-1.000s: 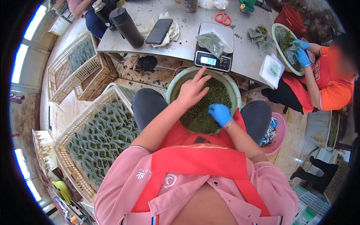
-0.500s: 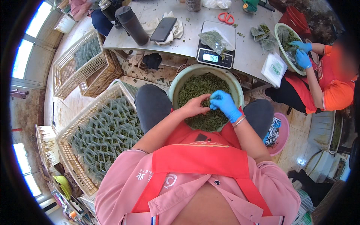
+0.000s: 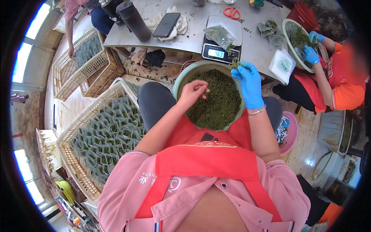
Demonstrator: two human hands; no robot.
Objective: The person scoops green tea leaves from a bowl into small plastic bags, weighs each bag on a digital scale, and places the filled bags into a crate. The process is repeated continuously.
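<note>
Clockwise from the middle of the green basin (image 3: 180, 83), the edges crowd in: the near edge of the metal worktop (image 3: 189, 42) crosses at 12 o'clock, the thighs flank the rim at 9 and 3, and the slatted crate (image 3: 63, 145) packed with filled clear bags (image 3: 108, 139) stands at 8. A pink tub (image 3: 292, 133) sits at 4, and a stack of white packets (image 3: 281, 66) at 2 lies at the worktop's edge. Most of the room is above the basin's mouth, between the two hands, over a bed of loose green sprigs (image 3: 214, 106). On the worktop, a strip dotted with green crumbs separates the phone (image 3: 167, 25) at 11 from the scale (image 3: 236, 31) at 12, which bears a filled bag (image 3: 217, 36).

The bare left hand (image 3: 194, 92) hangs over the basin's 9 o'clock side, its forearm rising from 7; its fingers curl toward the thumb, and I cannot tell whether they pinch anything. The gloved right hand (image 3: 249, 85) is raised at 2 o'clock over the rim, wrist upright, fingers clamped on a small green clump (image 3: 235, 64) near the scale's front corner.
</note>
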